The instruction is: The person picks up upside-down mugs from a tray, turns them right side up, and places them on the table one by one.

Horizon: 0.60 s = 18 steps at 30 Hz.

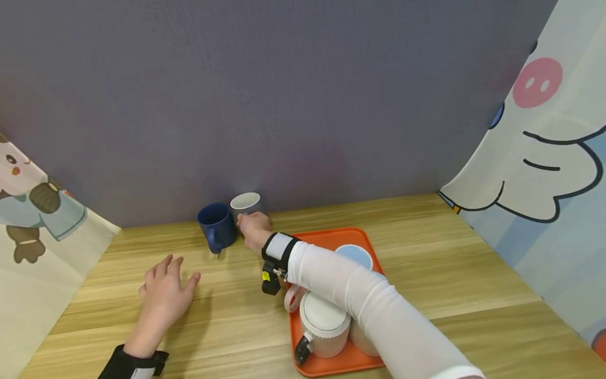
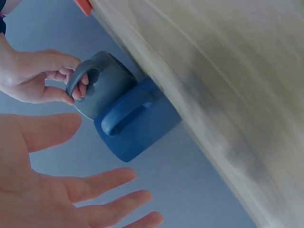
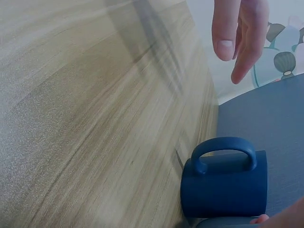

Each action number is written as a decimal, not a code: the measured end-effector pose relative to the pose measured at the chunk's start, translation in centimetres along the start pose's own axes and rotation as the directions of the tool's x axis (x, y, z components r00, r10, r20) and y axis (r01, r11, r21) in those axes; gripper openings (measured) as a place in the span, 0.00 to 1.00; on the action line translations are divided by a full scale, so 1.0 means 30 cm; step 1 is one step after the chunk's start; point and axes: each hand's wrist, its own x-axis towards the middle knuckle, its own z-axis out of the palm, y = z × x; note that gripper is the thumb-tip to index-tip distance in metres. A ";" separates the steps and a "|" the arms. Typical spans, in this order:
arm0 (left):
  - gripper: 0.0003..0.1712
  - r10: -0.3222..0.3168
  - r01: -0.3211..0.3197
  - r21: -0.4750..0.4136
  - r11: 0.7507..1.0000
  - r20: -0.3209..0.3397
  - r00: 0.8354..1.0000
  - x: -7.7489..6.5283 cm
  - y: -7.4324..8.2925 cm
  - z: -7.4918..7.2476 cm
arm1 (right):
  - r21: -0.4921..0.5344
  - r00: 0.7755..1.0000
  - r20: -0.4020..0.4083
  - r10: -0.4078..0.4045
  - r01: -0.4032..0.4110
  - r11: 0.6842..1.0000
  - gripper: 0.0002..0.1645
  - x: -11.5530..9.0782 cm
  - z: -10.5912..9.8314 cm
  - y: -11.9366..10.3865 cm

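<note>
At the back of the table, my right hand [image 1: 255, 230] grips the handle of a grey mug [image 1: 247, 202] with a pale inside. In the left wrist view, that hand's fingers curl through the handle of the grey mug [image 2: 113, 80]. Directly left of it stands a dark blue mug [image 1: 221, 227], upright, its handle facing me. My left hand [image 1: 163, 292] hovers nearer to me over the wood, fingers spread and holding nothing. The right wrist view shows the blue mug [image 3: 223, 192] close beside the grey one, which is mostly cut off at the bottom edge.
An orange tray [image 1: 322, 371] lies under my right forearm. It carries several cups, among them a white ribbed mug [image 1: 325, 326] with a lid and a dark handle, and one with a light blue top [image 1: 357, 255]. A grey wall [image 1: 303, 116] rises right behind the mugs.
</note>
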 end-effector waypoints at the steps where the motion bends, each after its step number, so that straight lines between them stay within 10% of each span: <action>1: 0.36 -0.002 0.002 0.002 1.000 0.006 1.000 0.000 -0.001 0.000 | 0.001 1.000 -0.004 -0.001 0.001 1.000 0.19 0.000 0.001 0.000; 18: 0.37 -0.005 0.005 0.002 1.000 0.033 0.999 0.018 0.005 0.008 | -0.232 1.000 0.005 0.018 -0.017 0.973 0.06 0.007 -0.020 0.002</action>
